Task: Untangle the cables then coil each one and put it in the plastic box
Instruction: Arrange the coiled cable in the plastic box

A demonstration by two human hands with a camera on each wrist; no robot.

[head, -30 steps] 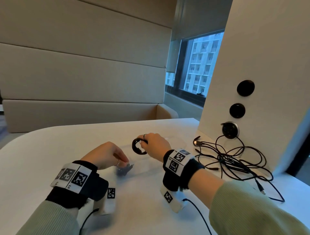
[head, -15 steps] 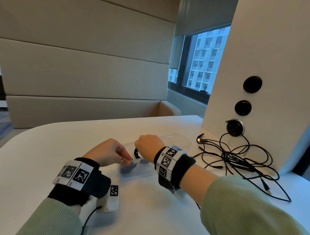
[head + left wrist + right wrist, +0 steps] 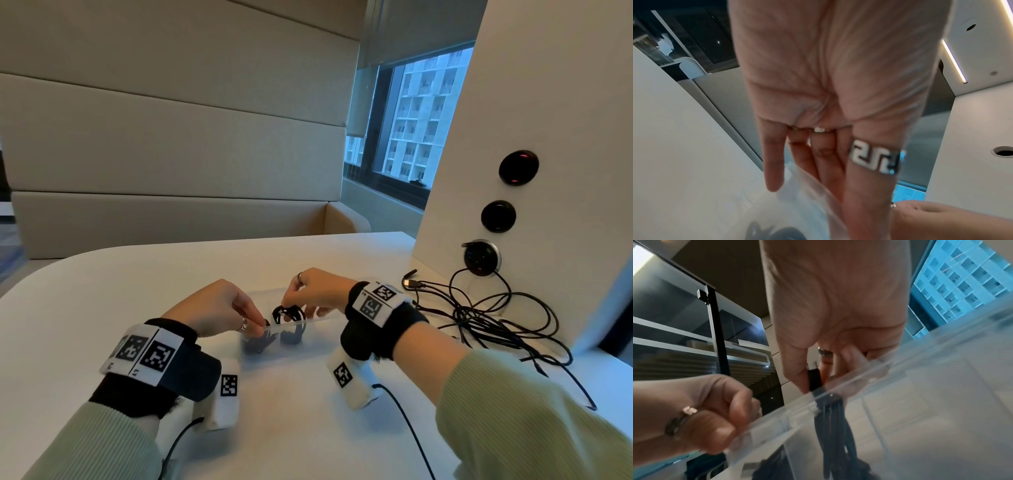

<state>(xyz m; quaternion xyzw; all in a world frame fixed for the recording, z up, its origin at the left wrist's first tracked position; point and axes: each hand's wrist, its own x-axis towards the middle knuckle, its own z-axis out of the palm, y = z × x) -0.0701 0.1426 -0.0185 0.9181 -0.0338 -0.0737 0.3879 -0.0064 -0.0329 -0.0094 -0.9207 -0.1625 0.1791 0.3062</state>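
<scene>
Nearest to us, our left hand (image 3: 219, 308) pinched the near rim of the clear plastic box (image 3: 318, 320) between thumb and fingers, steadying it on the white tabletop (image 3: 137, 274). Just beyond, our right hand (image 3: 318, 291) held a coiled black cable (image 3: 287, 313) by its top, its grip narrow, lowering the coil over the rim beside a dark coil (image 3: 257, 342) already lying in the box. We judged the coil light and springy, likely to loosen once let go, so it was best held across its gathered loops near the plug rather than by one strand; the box looked thin-walled and light enough to slide without the left hand's hold. Farther right, the tangled black cables (image 3: 486, 318) lay in a loose heap on the tabletop against the white panel (image 3: 548, 171), one lead running up toward a round socket (image 3: 481, 257), and they looked limp and apt to snag on each other. The right wrist view showed what the head view could not: a black plug (image 3: 815, 380) gripped between thumb and fingers at the rim, with the strands hanging below it behind the clear wall. The left wrist view was blurred, showing mainly the palm and a patterned ring (image 3: 876, 160).
</scene>
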